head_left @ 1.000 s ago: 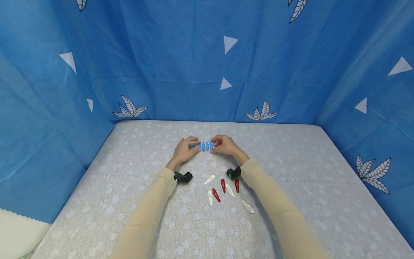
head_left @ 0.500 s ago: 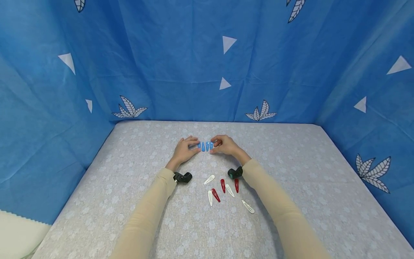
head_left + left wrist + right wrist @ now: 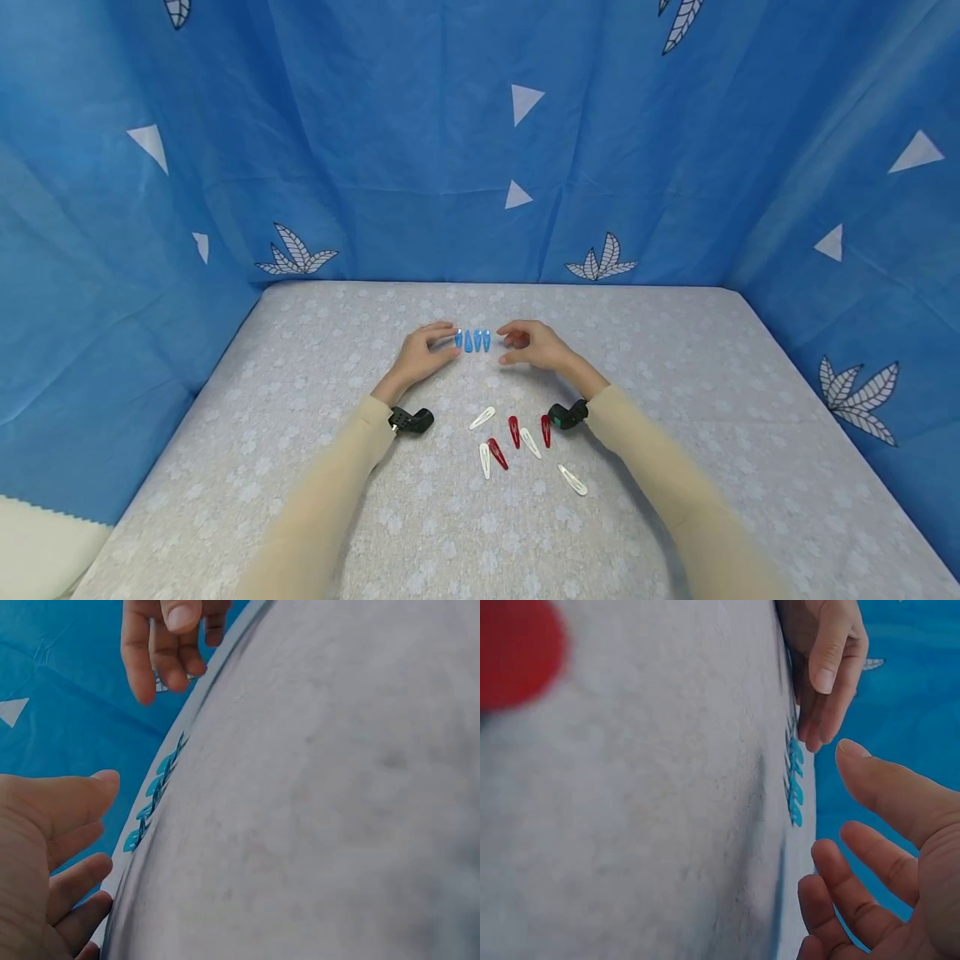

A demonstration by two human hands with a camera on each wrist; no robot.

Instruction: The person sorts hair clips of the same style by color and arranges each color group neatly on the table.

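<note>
Several blue hair clips (image 3: 477, 340) lie side by side in a short row toward the back of the table. My left hand (image 3: 424, 353) is at the row's left end, thumb and fingers spread apart with nothing held. To the right of the row, my right hand (image 3: 537, 345) hovers a little away from the last clip, its thumb and fingers parted and holding nothing. In the left wrist view the blue clips (image 3: 155, 791) show between both hands. The right wrist view also shows the blue clips (image 3: 796, 784) apart from my right fingers.
Nearer me, red hair clips (image 3: 498, 453) and white hair clips (image 3: 572, 480) lie scattered between the forearms. A patterned grey cloth (image 3: 315, 467) covers the table. A blue curtain (image 3: 420, 150) hangs behind and at both sides.
My right hand has moved off the row of blue clips to the right, and its fingers have spread. My left hand has shifted slightly left. The clips stay in their row.
</note>
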